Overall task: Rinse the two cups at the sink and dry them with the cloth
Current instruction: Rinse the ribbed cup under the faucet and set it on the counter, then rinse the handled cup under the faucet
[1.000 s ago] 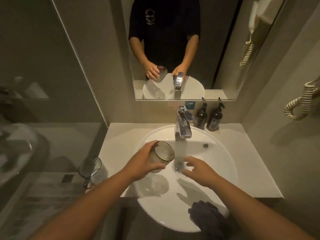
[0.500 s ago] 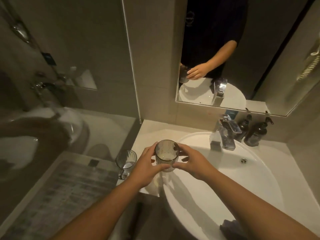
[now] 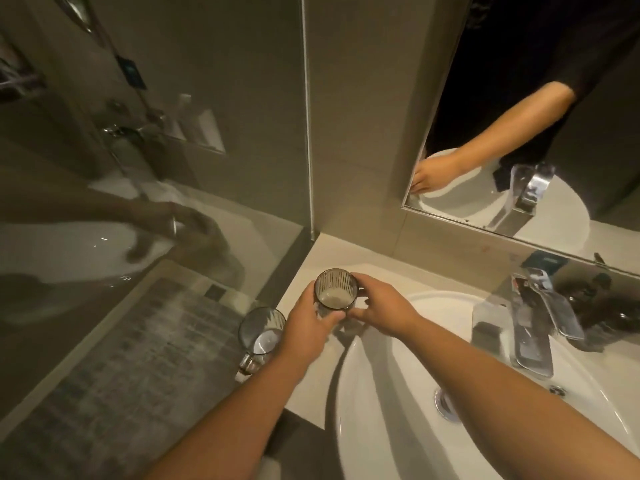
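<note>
While both hands cupped it, ribbed glass cup (image 3: 336, 289) hovered over counter (image 3: 304, 271), at sink's (image 3: 398, 393) 10 o'clock.
Left hand (image 3: 304, 327) and right hand (image 3: 381, 306) wrapped its sides; likely wet, slippery, fragile. Grip mid-wall. Second cup (image 3: 259, 332) stood at 8 o'clock.

faucet (image 3: 530, 336) chrome | mirror (image 3: 554, 116) on wall | glass partition (image 3: 156, 133) left

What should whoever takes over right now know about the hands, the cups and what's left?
Left hand and right hand: both grip the ribbed cup, upright above the counter left of the sink.
Second cup: standing at the counter's left edge, untouched.
Faucet: no water visible running.
Cloth: not in view.
Done: cannot confirm the held cup's rinse.
Left: second cup, then drying both.
</note>
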`<state>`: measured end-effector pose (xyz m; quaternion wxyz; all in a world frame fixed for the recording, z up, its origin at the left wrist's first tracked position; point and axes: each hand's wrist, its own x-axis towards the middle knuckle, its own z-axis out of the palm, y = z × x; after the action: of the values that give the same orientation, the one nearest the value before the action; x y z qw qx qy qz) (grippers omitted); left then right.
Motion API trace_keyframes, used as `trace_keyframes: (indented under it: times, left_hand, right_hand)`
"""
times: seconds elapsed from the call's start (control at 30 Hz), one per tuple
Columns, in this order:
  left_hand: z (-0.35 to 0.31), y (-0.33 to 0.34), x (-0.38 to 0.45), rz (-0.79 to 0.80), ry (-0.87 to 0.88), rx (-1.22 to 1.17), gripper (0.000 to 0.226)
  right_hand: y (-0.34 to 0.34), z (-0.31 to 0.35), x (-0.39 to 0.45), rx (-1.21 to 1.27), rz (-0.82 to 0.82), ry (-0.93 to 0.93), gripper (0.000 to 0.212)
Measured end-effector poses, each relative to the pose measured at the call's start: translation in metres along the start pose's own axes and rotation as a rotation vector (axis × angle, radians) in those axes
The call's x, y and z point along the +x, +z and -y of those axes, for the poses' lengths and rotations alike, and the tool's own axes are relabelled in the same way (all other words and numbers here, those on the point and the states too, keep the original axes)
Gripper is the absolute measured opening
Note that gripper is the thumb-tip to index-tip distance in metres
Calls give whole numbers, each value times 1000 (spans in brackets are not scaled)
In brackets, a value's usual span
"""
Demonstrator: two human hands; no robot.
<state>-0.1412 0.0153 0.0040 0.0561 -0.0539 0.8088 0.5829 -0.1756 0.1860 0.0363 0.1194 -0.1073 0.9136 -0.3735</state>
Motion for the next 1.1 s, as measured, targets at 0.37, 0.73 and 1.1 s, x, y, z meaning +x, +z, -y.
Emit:
trace_keyframes:
  times: [0.37,0.73,1.1]
  left_hand:
    - [33,25,22,-33,-106,4,65]
    - [22,19,-7,40,-228,170,77]
    - [38,-89,-126,-221,-209,92,36]
  right_hand:
    - [7,-30,35,-254,159,83,61]
    - [-4,-21,23,-397,140,148,71]
    - [52,58,-48,-260,30,-64,55]
